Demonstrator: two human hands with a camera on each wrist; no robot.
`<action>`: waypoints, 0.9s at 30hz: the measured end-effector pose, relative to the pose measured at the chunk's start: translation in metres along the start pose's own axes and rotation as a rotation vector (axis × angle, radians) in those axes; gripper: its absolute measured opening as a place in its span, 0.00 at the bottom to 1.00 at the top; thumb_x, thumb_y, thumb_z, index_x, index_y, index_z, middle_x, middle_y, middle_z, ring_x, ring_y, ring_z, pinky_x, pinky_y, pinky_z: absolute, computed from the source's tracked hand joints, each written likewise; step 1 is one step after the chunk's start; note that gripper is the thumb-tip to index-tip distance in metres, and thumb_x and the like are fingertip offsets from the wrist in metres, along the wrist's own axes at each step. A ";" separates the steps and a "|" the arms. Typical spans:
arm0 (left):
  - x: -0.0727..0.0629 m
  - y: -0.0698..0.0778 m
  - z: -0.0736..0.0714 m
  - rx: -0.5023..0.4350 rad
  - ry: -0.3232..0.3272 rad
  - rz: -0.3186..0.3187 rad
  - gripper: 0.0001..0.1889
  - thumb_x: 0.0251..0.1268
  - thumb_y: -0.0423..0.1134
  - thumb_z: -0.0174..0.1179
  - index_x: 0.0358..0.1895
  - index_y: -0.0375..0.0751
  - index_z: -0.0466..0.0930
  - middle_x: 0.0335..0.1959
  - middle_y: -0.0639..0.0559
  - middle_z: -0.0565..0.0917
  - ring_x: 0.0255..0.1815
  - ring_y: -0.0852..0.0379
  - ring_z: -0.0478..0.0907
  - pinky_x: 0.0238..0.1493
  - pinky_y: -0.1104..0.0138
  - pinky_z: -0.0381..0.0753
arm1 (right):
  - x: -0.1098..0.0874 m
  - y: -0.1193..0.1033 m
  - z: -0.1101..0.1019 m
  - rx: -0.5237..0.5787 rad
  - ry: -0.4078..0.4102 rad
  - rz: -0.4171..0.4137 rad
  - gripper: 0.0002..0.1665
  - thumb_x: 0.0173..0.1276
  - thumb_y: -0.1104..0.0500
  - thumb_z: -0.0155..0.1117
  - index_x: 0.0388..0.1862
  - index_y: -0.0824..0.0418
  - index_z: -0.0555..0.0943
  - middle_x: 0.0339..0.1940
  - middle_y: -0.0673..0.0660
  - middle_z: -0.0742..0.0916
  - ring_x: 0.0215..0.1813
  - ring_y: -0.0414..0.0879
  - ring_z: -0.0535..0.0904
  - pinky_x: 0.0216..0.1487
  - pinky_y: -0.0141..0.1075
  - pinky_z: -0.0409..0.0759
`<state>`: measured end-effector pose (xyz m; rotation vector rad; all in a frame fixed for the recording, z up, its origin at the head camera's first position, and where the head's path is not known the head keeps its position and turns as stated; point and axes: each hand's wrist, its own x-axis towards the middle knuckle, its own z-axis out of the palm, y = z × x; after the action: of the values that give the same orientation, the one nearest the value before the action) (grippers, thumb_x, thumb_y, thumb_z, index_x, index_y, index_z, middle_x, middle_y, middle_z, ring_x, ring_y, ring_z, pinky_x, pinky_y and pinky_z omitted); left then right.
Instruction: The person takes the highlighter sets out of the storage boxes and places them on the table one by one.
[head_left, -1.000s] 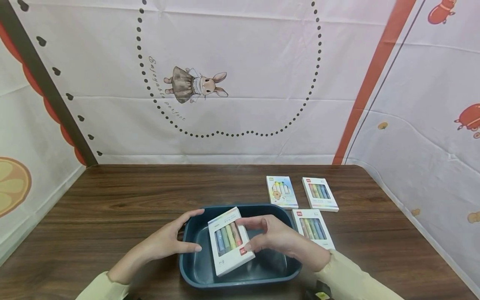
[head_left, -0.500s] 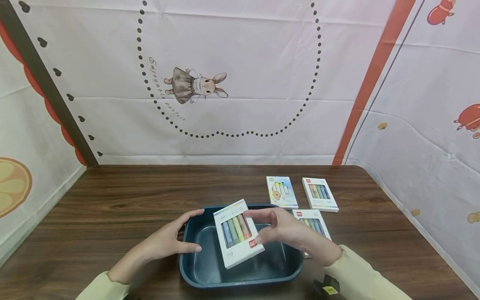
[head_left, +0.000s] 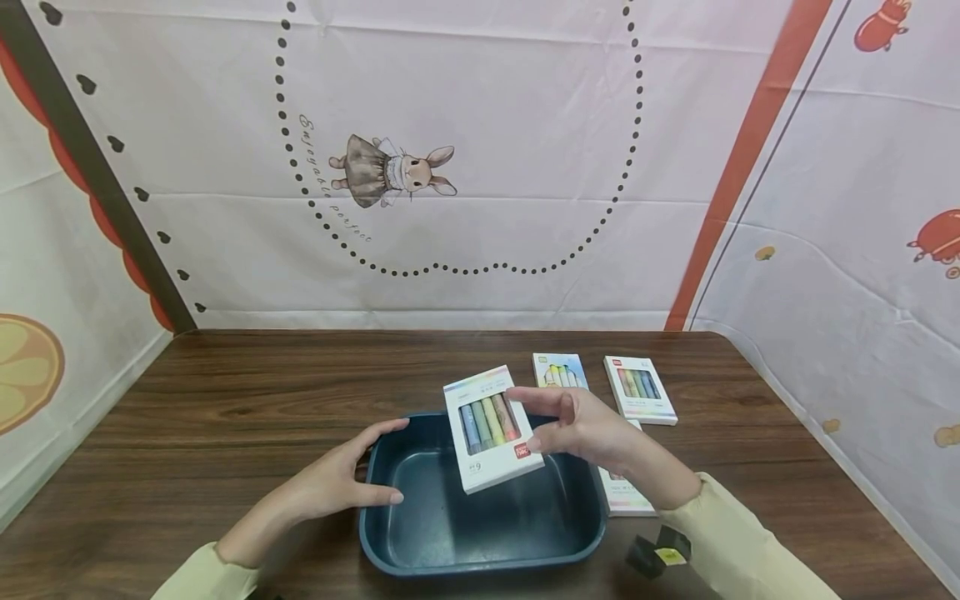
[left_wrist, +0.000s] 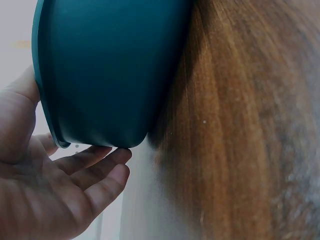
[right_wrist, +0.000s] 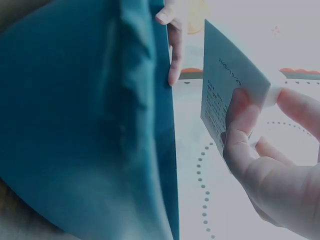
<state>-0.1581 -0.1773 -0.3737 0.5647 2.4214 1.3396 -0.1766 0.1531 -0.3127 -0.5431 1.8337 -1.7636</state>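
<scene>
My right hand (head_left: 585, 425) pinches a white box of coloured chalk (head_left: 491, 429) by its right side, thumb near the red logo. The box is tilted above the dark blue plastic basin (head_left: 487, 562), its window showing several sticks. In the right wrist view, its printed back (right_wrist: 220, 85) faces the camera, with fingers on both faces. My left hand (head_left: 337, 479) holds the basin's left end, thumb over the rim. In the left wrist view, the other fingers (left_wrist: 107, 187) lie against the basin's outer wall (left_wrist: 110, 70). The basin's visible floor is bare.
Right of the basin lie another chalk box (head_left: 626, 496), partly behind my right forearm, and a white one (head_left: 641, 392) farther back. A blue-and-white box (head_left: 558, 369) is partly covered by my hand. A black object (head_left: 660, 552) with a yellow label sits near my right sleeve.
My right hand has lifted the chalk box up from inside the basin, carrying it away from me and to the right. My left hand has stayed on the basin.
</scene>
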 end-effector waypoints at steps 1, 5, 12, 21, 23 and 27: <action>0.000 0.000 0.000 0.002 0.001 -0.004 0.42 0.49 0.47 0.68 0.68 0.54 0.55 0.66 0.34 0.59 0.64 0.37 0.60 0.56 0.49 0.69 | 0.000 0.000 -0.001 -0.002 0.002 -0.003 0.40 0.54 0.64 0.67 0.65 0.69 0.63 0.66 0.67 0.66 0.50 0.47 0.77 0.49 0.36 0.77; 0.000 0.000 0.000 0.009 0.000 -0.006 0.42 0.49 0.47 0.68 0.68 0.54 0.55 0.66 0.34 0.59 0.64 0.37 0.59 0.56 0.48 0.68 | 0.002 -0.002 -0.002 -0.001 0.001 -0.011 0.39 0.55 0.64 0.67 0.65 0.69 0.63 0.66 0.67 0.66 0.49 0.48 0.78 0.50 0.37 0.77; 0.000 -0.001 -0.001 0.013 -0.002 -0.001 0.42 0.49 0.47 0.68 0.68 0.54 0.55 0.66 0.35 0.59 0.65 0.37 0.59 0.57 0.47 0.67 | 0.006 -0.004 -0.005 0.015 0.002 -0.026 0.40 0.55 0.64 0.67 0.66 0.70 0.62 0.67 0.68 0.64 0.49 0.47 0.78 0.49 0.37 0.77; -0.001 -0.001 -0.001 0.031 -0.002 0.002 0.41 0.50 0.48 0.67 0.68 0.57 0.54 0.68 0.36 0.57 0.66 0.36 0.56 0.56 0.45 0.67 | 0.010 -0.005 -0.017 -0.022 0.081 -0.015 0.40 0.56 0.66 0.65 0.67 0.69 0.60 0.69 0.67 0.60 0.62 0.55 0.67 0.51 0.36 0.76; -0.001 -0.001 -0.001 0.036 -0.003 0.001 0.41 0.50 0.48 0.67 0.68 0.57 0.54 0.68 0.36 0.57 0.66 0.35 0.54 0.56 0.44 0.66 | 0.011 -0.006 -0.019 -0.018 0.094 -0.010 0.40 0.56 0.67 0.64 0.67 0.68 0.61 0.69 0.67 0.61 0.62 0.55 0.67 0.50 0.36 0.77; -0.001 -0.001 -0.001 0.038 -0.008 0.010 0.41 0.51 0.48 0.67 0.68 0.57 0.54 0.68 0.37 0.56 0.67 0.34 0.52 0.56 0.44 0.66 | 0.013 -0.006 -0.024 -0.001 0.094 -0.015 0.40 0.56 0.69 0.63 0.67 0.68 0.59 0.68 0.68 0.62 0.54 0.49 0.76 0.48 0.36 0.77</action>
<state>-0.1584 -0.1791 -0.3742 0.5915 2.4450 1.2950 -0.2020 0.1634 -0.3081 -0.4827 1.8987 -1.8260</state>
